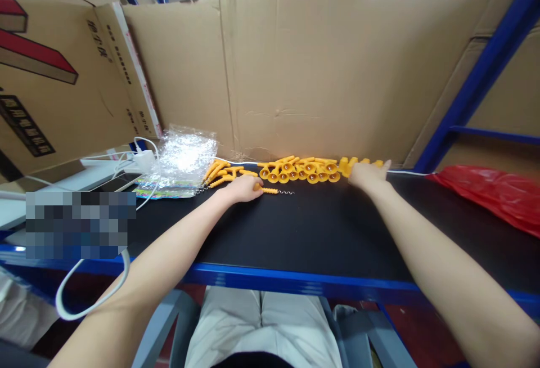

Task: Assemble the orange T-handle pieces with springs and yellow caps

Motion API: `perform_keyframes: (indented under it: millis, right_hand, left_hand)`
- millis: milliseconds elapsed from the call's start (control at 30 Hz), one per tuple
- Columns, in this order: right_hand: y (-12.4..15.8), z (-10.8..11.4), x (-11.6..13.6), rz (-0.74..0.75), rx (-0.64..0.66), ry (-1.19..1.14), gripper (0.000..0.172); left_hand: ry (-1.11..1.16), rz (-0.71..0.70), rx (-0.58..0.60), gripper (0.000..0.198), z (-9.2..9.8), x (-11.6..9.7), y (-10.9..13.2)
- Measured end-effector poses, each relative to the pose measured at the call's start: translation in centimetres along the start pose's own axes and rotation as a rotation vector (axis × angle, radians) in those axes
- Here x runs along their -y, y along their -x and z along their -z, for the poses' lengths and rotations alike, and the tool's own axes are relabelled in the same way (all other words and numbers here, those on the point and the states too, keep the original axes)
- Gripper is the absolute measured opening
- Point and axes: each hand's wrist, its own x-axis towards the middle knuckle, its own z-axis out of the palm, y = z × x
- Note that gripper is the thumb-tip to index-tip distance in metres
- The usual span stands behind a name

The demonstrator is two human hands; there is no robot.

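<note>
My left hand (245,188) is closed around the handle end of a yellow corkscrew-like tool (270,191). Its ridged shaft and thin metal spiral point right, low over the black tabletop. Behind and left of that hand lie several more yellow T-handled tools (223,174), some with metal spirals showing. Farther right, yellow funnel-shaped pieces (312,177) are stacked on their sides with their round mouths facing me. At the right end of that stack, my right hand (366,175) reaches among upright yellow pieces (345,165). Its fingers are mostly hidden, so their grip is unclear.
Cardboard panels (337,70) stand behind the black tabletop (312,233). Clear plastic bags (185,154), a white charger (144,160) and cables lie on the left. A red plastic bag (493,193) is on the right. A blue rail (295,281) runs along the front edge.
</note>
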Motion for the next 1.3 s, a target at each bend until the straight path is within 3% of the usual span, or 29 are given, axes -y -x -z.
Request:
perform_keyframes:
  millis: [100, 233, 333, 433, 600, 800, 1300]
  right_hand:
    - [0.3, 2.0, 2.8, -0.055, 0.179, 0.145, 0.019]
    - [1.6, 3.9, 6.0, 0.115, 0.512, -0.109, 0.022]
    - [3.0, 4.1, 7.7, 0.303, 0.612, -0.287, 0.029]
    - [3.9, 4.0, 8.9, 0.435, 0.552, -0.258, 0.03]
    - [4.4, 4.3, 9.3, 0.477, 0.447, -0.115, 0.021]
    - [4.4, 4.1, 9.4, 0.56, 0.577, -0.173, 0.025]
    - [4.2, 3.0, 9.3, 0.61, 0.533, -0.373, 0.032]
  left_hand:
    - [0.048, -0.048, 0.038, 0.034, 0.2, -0.1, 0.1]
    - [0.062, -0.056, 0.043, 0.029, 0.4, -0.3, 0.1]
    - [0.065, -0.043, 0.045, 0.027, 0.3, -0.3, 0.1]
    - [0.074, -0.047, 0.04, 0.027, 0.2, -0.2, 0.0]
    - [0.077, -0.06, 0.035, 0.026, 0.1, 0.0, -0.1]
    - [0.072, -0.058, 0.024, 0.026, -0.1, 0.1, -0.1]
    - [0.068, 0.009, -0.046, 0.022, -0.2, 0.2, 0.0]
